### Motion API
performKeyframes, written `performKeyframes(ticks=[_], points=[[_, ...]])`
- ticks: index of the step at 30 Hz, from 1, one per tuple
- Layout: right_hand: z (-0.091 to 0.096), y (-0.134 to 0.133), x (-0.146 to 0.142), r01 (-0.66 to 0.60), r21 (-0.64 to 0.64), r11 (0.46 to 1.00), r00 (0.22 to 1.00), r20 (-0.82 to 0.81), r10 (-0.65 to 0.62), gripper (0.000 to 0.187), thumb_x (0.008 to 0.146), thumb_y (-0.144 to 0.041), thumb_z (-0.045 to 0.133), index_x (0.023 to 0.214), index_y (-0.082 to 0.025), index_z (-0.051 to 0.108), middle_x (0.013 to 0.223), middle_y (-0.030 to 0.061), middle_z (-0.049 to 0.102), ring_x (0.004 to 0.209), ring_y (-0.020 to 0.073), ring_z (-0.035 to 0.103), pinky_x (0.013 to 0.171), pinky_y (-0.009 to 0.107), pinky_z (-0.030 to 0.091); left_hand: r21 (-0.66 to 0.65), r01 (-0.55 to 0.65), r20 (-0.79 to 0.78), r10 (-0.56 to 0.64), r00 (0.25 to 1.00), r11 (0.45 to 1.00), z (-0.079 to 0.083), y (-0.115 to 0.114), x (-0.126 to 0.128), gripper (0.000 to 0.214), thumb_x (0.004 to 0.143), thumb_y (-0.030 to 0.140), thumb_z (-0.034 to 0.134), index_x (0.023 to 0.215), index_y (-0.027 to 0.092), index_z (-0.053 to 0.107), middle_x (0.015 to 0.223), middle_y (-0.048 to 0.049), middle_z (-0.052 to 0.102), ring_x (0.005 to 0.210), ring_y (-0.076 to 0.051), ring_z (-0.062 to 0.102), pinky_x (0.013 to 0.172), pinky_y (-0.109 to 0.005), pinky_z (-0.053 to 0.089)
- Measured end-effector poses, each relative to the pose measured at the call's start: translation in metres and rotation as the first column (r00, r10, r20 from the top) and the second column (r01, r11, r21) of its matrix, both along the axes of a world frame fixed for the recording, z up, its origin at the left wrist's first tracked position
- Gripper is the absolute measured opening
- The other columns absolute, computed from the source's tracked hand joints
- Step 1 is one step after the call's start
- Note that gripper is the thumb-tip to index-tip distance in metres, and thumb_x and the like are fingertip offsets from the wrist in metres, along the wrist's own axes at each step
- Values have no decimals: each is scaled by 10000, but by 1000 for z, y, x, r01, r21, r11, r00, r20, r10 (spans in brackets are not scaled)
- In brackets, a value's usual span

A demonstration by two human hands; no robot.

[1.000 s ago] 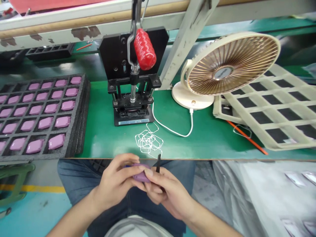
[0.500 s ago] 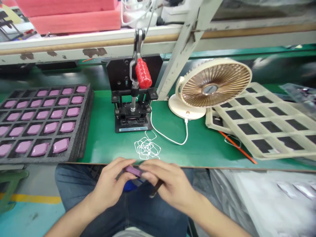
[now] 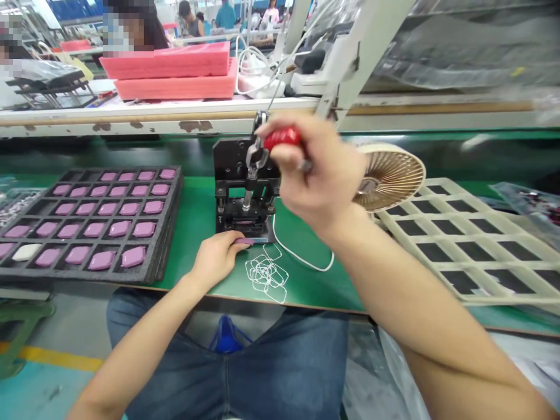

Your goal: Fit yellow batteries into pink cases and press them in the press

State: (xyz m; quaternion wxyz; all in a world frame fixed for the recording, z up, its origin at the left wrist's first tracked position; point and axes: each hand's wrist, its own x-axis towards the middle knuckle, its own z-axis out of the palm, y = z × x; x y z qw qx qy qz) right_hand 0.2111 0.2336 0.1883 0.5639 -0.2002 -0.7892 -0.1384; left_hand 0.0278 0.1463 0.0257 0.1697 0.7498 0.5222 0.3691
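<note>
My left hand (image 3: 214,259) pinches a small purple plastic case (image 3: 244,241) at the front edge of a black toggle press (image 3: 225,157). Its fingers partly cover the case. Higher up, my right hand (image 3: 326,175) is wrapped round the red lever handle (image 3: 282,137) of the press and blurred by motion. The end of a dark, narrow tool (image 3: 305,165) shows in that same hand; its kind is unclear. Thin white ring-shaped strips (image 3: 266,273) lie in a tangled heap on the green bench, just right of my left hand.
On the left, a dark foam tray (image 3: 160,245) holds rows of purple cases and one white piece (image 3: 27,252). A cream fan (image 3: 394,175) and a pale compartment tray (image 3: 420,233) stand right. Pink foam blocks (image 3: 175,87) sit on the shelf; people work behind it.
My right hand has left the purple case and gone up to the red handle, which has swung sideways. My left hand has carried the case forward to the press. The view has tilted up.
</note>
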Motion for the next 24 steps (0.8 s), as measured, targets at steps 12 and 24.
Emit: performKeyframes(ticks=[12, 24], points=[[-128, -43, 20, 280, -423, 862, 860, 509, -30, 289, 1136, -276, 507, 1257, -211, 762, 1307, 59, 786, 997, 187, 789, 652, 267, 558, 106, -209, 241, 178, 954, 972, 0, -23, -30, 103, 1013, 233, 762, 1081, 253, 835, 1094, -36, 815, 1023, -214, 768, 930, -348, 632], [-157, 0, 24, 307, -490, 816, 808, 587, 49, 401, 1092, -247, 577, 1481, -249, 675, 1422, 80, 737, 1179, 266, 779, 843, 346, 674, 246, -205, 69, 194, 979, 947, -4, -4, -31, 203, 1078, 219, 641, 1239, 208, 764, 1177, -99, 794, 1104, -248, 768, 1034, -430, 648]])
